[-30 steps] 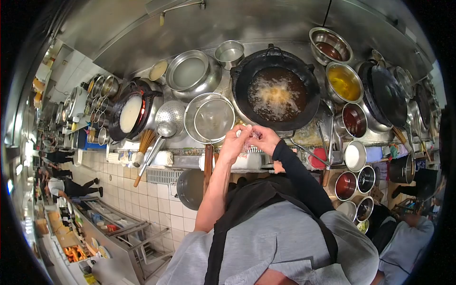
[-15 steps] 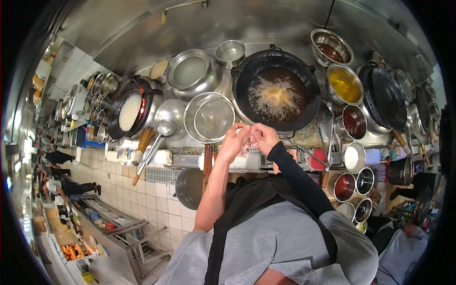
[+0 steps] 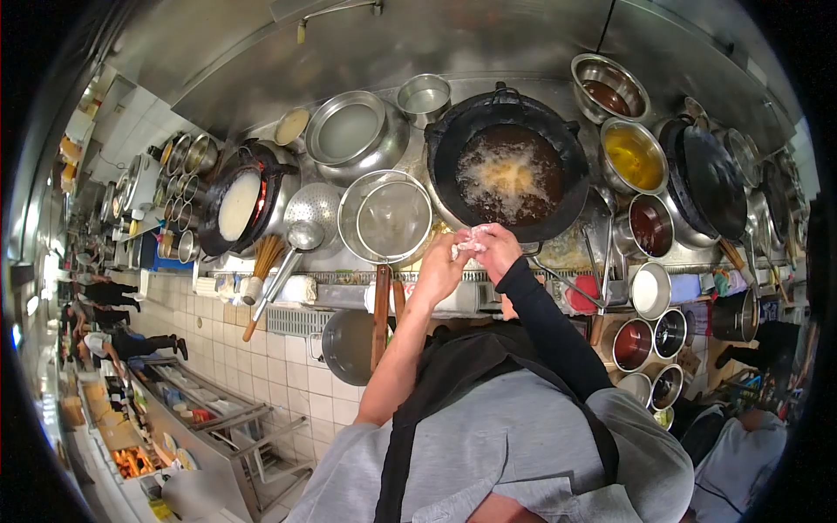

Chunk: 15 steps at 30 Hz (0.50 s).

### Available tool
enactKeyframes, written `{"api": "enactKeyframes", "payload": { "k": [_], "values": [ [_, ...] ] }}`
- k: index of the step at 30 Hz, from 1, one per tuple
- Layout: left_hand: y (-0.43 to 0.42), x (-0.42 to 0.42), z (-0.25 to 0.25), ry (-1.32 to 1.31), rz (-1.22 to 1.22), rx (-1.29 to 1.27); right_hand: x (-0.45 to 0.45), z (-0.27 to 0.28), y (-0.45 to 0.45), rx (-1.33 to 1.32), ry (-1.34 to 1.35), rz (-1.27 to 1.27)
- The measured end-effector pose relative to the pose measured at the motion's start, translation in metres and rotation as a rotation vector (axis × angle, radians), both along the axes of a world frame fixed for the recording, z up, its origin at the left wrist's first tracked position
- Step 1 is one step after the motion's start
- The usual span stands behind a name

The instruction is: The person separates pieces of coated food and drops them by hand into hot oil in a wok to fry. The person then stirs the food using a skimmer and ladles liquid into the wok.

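Observation:
Between the fingers of both hands is a pinkish-white piece of what looks like raw meat [image 3: 472,241]. My left hand [image 3: 442,267] pinches its left side, and my right hand [image 3: 498,252] grips the right side. Both hands are at the near rim of a black wok [image 3: 443,174]. Inside the wok, dark oil bubbles hard around pale golden food [image 3: 513,174]. Left of the hands a round wire strainer [image 3: 384,213] rests on the stove, its wooden handle pointing toward my body. The fingers partly hide the meat.
A perforated ladle [image 3: 312,209] and a bamboo brush [image 3: 266,257] lie left of the strainer. Flames show beside another wok [image 3: 209,205] holding white liquid. Right of the wok stand a bowl of yellow oil [image 3: 634,155] and several sauce pots [image 3: 632,343]. Other people are at the far left and lower right.
The meat, which hung down below the fingers, is now bunched up between the fingertips. Both hands have shifted slightly right.

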<state>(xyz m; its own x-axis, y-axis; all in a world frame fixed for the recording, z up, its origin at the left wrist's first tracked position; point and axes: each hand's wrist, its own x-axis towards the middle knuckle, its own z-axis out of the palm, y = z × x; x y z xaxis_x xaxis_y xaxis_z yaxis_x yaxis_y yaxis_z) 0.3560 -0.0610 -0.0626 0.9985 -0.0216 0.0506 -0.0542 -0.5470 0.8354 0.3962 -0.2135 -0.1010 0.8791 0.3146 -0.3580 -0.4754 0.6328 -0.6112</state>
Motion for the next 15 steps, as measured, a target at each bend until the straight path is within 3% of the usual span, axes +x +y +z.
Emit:
{"api": "enactKeyframes", "payload": {
  "k": [2,5,9,12,15],
  "values": [
    [0.006,0.000,-0.003,0.115,0.011,-0.058,-0.004,0.022,-0.002,-0.201,-0.073,0.006],
    [0.007,0.000,0.014,0.243,0.072,-0.180,0.004,-0.022,-0.008,-0.246,-0.320,0.184],
    [0.012,0.001,0.010,0.152,0.040,-0.054,-0.002,-0.007,0.001,-0.433,-0.379,0.232],
    [0.013,0.000,0.013,0.140,-0.001,-0.021,-0.002,0.029,-0.006,-0.834,-0.551,0.499],
    [0.020,0.002,0.028,0.215,0.029,-0.052,0.005,-0.001,-0.017,-1.193,-0.938,0.268]
  ]
}}
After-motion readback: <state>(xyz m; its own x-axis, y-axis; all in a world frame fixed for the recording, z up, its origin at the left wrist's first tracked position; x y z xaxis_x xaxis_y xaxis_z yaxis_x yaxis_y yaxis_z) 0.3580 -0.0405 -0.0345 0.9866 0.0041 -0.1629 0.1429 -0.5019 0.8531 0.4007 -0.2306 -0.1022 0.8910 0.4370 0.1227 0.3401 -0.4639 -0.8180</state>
